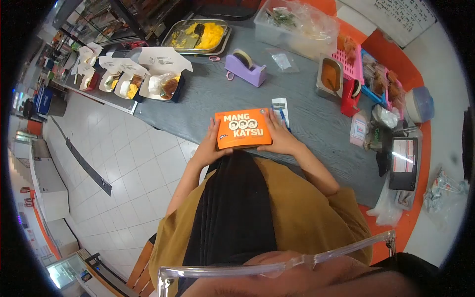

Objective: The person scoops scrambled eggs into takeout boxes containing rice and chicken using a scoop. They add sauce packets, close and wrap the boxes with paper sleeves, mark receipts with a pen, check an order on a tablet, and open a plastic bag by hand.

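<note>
Your L hand (210,145) & R hand (283,137) grip orange MANG KATSU carton (243,128) by its ends. Prob. light, stiffish, crushable (can't see inside); hold sidewalls, squeeze gently.

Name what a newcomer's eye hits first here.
Probably the bright orange MANG KATSU box, held between the left hand and right hand at the near edge of the grey table. Next, perhaps, the purple tape dispenser beyond it and the open food boxes at the table's left.
</note>
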### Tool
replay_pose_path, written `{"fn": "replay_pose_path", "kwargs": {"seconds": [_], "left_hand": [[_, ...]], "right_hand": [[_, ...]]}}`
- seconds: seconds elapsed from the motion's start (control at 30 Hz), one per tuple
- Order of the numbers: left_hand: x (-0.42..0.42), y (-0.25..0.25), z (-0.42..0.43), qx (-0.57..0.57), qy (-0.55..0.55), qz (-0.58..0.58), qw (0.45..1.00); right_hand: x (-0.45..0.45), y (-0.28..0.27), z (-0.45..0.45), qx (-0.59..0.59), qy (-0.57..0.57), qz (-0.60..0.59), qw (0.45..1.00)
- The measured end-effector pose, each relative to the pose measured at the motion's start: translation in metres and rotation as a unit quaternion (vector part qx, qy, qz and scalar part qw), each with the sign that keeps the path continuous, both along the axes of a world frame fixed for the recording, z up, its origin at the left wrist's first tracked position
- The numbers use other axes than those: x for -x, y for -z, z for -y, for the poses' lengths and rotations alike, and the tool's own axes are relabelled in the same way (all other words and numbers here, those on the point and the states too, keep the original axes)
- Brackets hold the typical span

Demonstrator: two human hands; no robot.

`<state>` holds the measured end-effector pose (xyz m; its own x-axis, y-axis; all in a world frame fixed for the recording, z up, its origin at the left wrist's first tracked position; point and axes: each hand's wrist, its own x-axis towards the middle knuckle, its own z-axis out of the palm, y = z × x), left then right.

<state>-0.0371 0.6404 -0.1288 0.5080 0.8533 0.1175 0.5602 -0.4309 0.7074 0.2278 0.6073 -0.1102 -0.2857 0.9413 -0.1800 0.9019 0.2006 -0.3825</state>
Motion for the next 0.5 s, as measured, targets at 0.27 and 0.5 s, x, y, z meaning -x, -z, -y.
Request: {"fn": "replay_pose_path", "kwargs": {"seconds": [0.27, 0.5], "left_hand": [[0.007, -0.014, -0.04, 0.08, 0.14, -0.082, 0.983], [-0.003, 0.007, -0.011, -0.044, 0.055, -0.13, 0.989]], "right_hand": [[-0.01, 0.015, -0.029, -0.08, -0.189, -0.099, 0.974], [-0.013, 0.03, -0.04, -0.128, -0.198, -0.056, 0.97]]}}
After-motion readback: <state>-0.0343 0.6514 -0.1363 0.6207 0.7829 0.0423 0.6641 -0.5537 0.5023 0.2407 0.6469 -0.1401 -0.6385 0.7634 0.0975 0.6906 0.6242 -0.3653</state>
